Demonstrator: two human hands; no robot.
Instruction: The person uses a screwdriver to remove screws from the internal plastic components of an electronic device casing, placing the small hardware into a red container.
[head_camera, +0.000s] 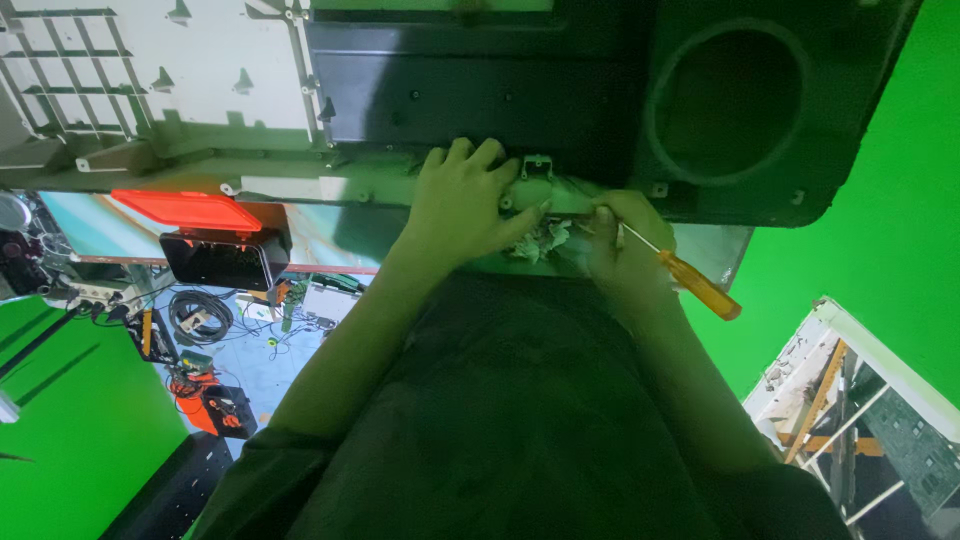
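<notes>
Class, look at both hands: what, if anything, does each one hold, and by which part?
The right hand grips a screwdriver around its metal shaft, the orange handle sticking out free. The left hand holds nothing; it presses on the grey panel edge.

The screwdriver (680, 272) has a translucent orange handle and a thin bright metal shaft. It lies slanted, the handle down to the right and the shaft running up to the left, where its tip meets the near edge of the casing (480, 90). The casing is a large dark flat shell lying across the far part of the scene, with a wide round opening (728, 98) at its right end and a pale greenish strip (380, 188) along its near edge. A small metal bracket (537, 164) sits on that strip. Crumpled pale material (540, 240) lies just below the strip, beside the shaft.
</notes>
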